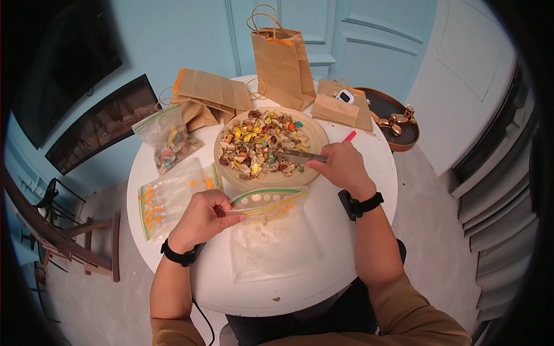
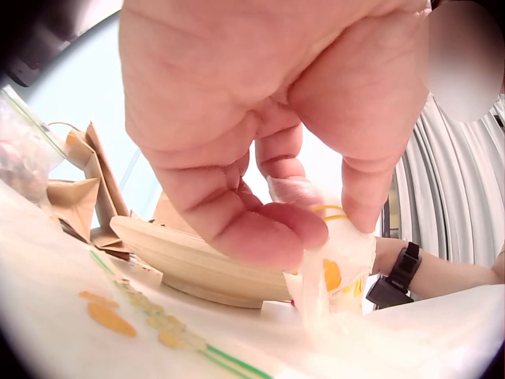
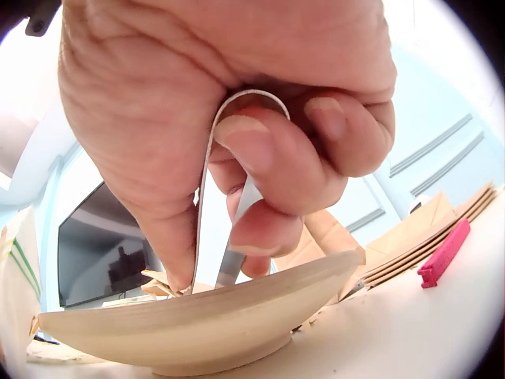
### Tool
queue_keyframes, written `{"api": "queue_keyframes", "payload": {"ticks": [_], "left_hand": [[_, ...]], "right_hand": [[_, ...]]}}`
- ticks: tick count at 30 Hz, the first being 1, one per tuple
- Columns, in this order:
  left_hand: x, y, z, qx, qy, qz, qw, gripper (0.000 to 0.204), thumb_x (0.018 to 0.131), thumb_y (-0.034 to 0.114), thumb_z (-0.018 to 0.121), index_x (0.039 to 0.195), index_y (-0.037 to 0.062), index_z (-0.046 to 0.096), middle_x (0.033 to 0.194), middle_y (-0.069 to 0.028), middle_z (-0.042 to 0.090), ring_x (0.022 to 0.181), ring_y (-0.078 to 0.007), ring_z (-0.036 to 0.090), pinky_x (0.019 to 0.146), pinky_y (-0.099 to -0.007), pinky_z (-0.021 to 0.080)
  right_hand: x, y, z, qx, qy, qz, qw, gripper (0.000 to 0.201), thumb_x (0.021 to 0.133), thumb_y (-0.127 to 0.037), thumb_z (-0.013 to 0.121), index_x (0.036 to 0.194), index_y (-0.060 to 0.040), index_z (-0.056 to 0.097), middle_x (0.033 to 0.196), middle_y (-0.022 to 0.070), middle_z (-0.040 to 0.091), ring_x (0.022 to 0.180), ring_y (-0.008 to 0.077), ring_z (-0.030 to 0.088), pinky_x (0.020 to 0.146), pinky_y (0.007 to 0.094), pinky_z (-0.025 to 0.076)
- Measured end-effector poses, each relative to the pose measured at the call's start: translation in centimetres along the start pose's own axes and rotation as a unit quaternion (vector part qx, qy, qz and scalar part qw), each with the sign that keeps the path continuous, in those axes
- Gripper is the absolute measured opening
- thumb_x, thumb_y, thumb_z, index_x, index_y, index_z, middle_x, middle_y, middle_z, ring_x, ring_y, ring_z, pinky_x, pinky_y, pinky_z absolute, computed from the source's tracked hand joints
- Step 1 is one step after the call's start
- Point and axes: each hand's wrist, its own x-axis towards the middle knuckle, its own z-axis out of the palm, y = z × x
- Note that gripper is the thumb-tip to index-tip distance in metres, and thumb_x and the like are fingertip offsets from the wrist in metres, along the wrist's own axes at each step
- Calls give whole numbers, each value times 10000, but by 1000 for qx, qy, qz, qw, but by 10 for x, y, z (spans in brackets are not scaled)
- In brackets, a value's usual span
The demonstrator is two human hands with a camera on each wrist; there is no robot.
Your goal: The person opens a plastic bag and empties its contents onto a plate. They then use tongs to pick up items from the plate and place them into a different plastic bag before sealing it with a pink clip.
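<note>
My left hand [image 1: 208,220] pinches the rim of a clear zip bag [image 1: 277,245] between thumb and fingers. The bag lies on the white table with its green-and-yellow zip mouth parted. My right hand [image 1: 345,167] grips metal tongs [image 1: 306,154], whose tips reach into dried petals and potpourri [image 1: 259,141]. This mix fills a wide, shallow wooden bowl [image 1: 316,130]. In the right wrist view the bent end of the tongs [image 3: 254,93] sits inside my palm, with thumb and fingers along its arms above the bowl rim [image 3: 197,304].
A filled zip bag [image 1: 170,141] and flat zip bags with orange marks [image 1: 173,202] lie at left. Behind the bowl stand kraft paper bags [image 1: 280,63]. At right, flat paper bags [image 1: 340,115] carry a small white device [image 1: 345,97], near a pink-red stick [image 1: 350,136].
</note>
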Motion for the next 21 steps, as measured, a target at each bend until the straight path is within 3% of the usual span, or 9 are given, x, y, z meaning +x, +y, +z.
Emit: {"api": "queue_keyframes", "payload": {"ticks": [14,17,21], "left_hand": [[0,0,-1,2,6,-4,1000,332,776,70,862,723,33,537,742,32,545,643,-32,479,545,-200,414],[-1,-4,0,-2,13,-7,1000,321,772,65,865,729,25,549,738,25,552,633,-34,507,540,-203,426],[0,-2,0,6,29,-2,1000,311,767,60,866,731,16,561,741,12,565,621,-42,537,534,-207,440]], "right_hand": [[1,1,-2,101,6,22,995,404,794,-375,799,697,6,705,622,162,621,588,324,603,570,406,480],[2,5,-2,162,11,-10,987,359,801,-319,810,721,16,710,584,110,599,540,225,556,530,359,440],[-7,-8,-20,302,-54,-3,952,306,797,-243,833,722,19,696,563,25,539,546,111,462,508,291,386]]}}
